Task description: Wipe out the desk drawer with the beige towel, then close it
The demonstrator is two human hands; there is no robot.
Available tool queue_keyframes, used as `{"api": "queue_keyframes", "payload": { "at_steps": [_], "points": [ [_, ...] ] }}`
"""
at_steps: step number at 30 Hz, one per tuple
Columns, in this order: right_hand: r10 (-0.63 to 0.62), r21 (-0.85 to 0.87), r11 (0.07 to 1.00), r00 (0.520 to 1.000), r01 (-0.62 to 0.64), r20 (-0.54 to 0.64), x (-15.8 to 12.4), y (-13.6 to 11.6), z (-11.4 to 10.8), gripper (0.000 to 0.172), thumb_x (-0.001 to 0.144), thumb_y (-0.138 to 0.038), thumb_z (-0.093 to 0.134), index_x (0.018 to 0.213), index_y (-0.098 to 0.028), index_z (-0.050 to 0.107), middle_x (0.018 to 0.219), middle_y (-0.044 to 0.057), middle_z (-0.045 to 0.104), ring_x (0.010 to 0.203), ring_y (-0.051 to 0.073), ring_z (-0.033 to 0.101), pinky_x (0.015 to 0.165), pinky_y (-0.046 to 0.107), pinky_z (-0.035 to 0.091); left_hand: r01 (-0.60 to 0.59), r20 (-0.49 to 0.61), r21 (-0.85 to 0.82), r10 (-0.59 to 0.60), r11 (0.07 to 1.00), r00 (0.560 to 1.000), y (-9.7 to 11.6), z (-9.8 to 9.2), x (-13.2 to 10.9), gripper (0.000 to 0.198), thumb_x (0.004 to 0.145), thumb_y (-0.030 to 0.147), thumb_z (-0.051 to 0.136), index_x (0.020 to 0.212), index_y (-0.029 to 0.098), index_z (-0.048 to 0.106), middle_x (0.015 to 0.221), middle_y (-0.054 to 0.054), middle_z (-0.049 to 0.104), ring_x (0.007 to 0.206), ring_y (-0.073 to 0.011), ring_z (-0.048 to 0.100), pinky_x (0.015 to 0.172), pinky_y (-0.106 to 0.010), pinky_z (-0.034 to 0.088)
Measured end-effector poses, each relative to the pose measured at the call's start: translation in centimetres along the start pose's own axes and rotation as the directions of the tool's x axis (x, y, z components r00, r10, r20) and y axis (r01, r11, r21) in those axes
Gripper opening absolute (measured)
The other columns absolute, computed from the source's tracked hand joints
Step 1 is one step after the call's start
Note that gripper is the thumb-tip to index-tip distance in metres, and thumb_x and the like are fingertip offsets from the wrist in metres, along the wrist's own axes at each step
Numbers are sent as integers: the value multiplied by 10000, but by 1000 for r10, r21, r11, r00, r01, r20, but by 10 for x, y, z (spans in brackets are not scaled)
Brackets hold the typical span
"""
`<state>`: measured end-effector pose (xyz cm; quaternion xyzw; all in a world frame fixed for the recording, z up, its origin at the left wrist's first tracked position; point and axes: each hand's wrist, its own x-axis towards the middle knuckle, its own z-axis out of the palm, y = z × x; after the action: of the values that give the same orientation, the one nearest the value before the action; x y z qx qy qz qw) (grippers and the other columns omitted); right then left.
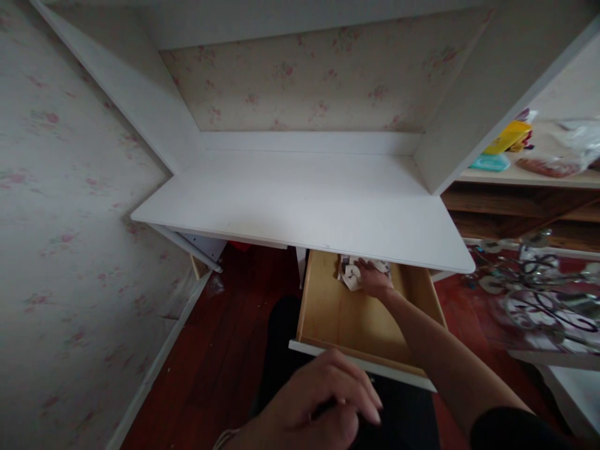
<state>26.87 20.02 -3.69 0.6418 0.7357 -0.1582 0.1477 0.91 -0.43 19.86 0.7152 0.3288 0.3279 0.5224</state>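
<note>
A wooden drawer (344, 319) with a white front is pulled out below the white desk (300, 194). My right hand (375, 280) reaches into its far part and presses on a crumpled cream cloth with dark patches (350, 276), fingers over it. The desk edge hides part of the cloth and the back of the drawer. My left hand (323, 397) hovers in front of the drawer, its fingers loosely bent with a gap to the thumb, and nothing shows in it.
Flowered wallpaper (60, 181) covers the left wall. On the right, a shelf (525, 178) holds plastic bags and a yellow packet (509, 137). A chandelier-like metal and glass fixture (553, 287) lies below it. Dark red wooden flooring (201, 362) runs under the desk.
</note>
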Motion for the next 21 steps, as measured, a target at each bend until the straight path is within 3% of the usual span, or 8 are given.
{"api": "queue_keyframes", "payload": {
  "at_steps": [2, 4, 8, 14, 17, 21],
  "points": [
    [-8, -10, 1000, 1000, 8, -8, -2, 20, 2, 612, 883, -181, 396, 1477, -255, 268, 1566, 86, 202, 1404, 290, 245, 999, 563, 388, 178, -152, 116, -159, 977, 976, -31, 2, 1, 262, 983, 346, 375, 1079, 260, 603, 1114, -40, 622, 1049, -156, 574, 934, -335, 484],
    [-30, -16, 999, 999, 29, -19, -7, 39, 5, 623, 866, -142, 399, 1476, -193, 286, 1548, 131, 236, 1386, 294, 289, 991, 504, 424, 275, -221, 356, -205, 893, 953, -67, 9, -3, 243, 961, 260, 424, 1133, 250, 595, 1213, -48, 588, 1144, -186, 525, 1001, -401, 434],
    [-76, -29, 997, 996, 75, -42, -26, 70, 13, 633, 823, -77, 393, 1452, -95, 329, 1483, 198, 346, 1323, 306, 393, 941, 469, 484, 267, -179, 625, -198, 733, 964, -120, 22, -20, 341, 892, 148, 514, 1218, 228, 577, 1285, -49, 579, 1181, -230, 514, 997, -472, 417],
    [-156, -51, 987, 987, 154, -40, -55, 79, 28, 621, 815, -105, 413, 1434, -83, 358, 1458, 211, 380, 1281, 343, 438, 879, 498, 523, 238, -149, 663, -187, 710, 971, -130, 26, -29, 309, 828, 114, 620, 1107, 246, 638, 1101, 5, 667, 998, -202, 588, 891, -423, 464],
    [-226, -30, 974, 974, 225, -25, -74, 75, 40, 635, 791, -109, 433, 1421, -49, 375, 1446, 227, 391, 1260, 351, 463, 919, 499, 504, 245, -167, 644, -179, 725, 970, -131, 27, -31, 304, 797, 97, 657, 1063, 244, 650, 1073, 11, 672, 978, -201, 583, 862, -399, 474],
    [-336, 25, 942, 942, 336, 5, -113, 73, 63, 643, 713, -89, 464, 1355, -87, 493, 1404, 176, 473, 1291, 317, 442, 1046, 461, 415, 298, -201, 618, -221, 727, 954, -134, 28, -32, 306, 766, 70, 681, 1014, 249, 665, 1027, 19, 678, 955, -205, 580, 854, -393, 479]
  ]
}}
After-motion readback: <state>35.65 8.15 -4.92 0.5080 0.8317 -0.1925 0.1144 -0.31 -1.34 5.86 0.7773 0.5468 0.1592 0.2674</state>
